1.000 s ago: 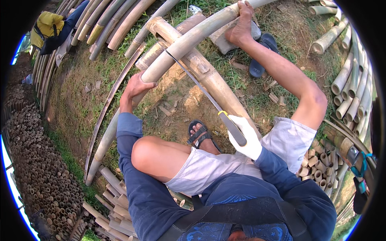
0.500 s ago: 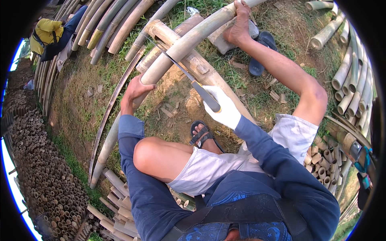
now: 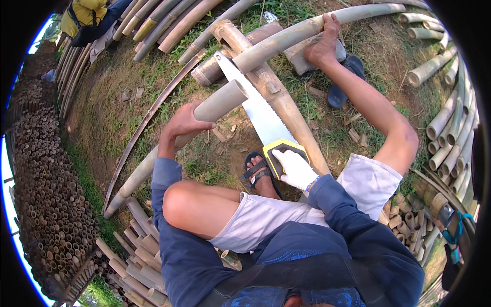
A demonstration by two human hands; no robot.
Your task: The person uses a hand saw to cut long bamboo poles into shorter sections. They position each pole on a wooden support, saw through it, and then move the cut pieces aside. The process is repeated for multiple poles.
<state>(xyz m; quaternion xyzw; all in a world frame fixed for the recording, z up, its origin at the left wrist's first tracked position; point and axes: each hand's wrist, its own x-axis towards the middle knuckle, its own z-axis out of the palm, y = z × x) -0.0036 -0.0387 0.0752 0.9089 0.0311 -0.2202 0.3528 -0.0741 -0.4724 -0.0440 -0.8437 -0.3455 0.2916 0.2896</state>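
In my bare left hand (image 3: 190, 121) I grip a bamboo pole (image 3: 222, 102) near its cut end, which is tilted up and shows its hollow. My gloved right hand (image 3: 296, 170) is closed round the yellow and black handle of a hand saw (image 3: 258, 115). Its broad blade points up and to the left, flat side showing, close to the pole's cut end. Beyond the blade lies a separate length of bamboo (image 3: 286, 43), its near end on the wooden support (image 3: 273, 87). My bare foot (image 3: 325, 43) presses on this length over a stone block.
Cut bamboo tubes stand packed at the left (image 3: 51, 204). Bamboo poles (image 3: 169, 30) lie at the upper left, and more (image 3: 450, 112) are stacked at the right. A split bamboo strip (image 3: 148, 117) lies left of my hand. A dark sandal (image 3: 345, 84) rests near my raised foot.
The single bamboo has parted in two. My left hand's piece has swung away from the other. The saw has come out of the bamboo and turned its flat side up.
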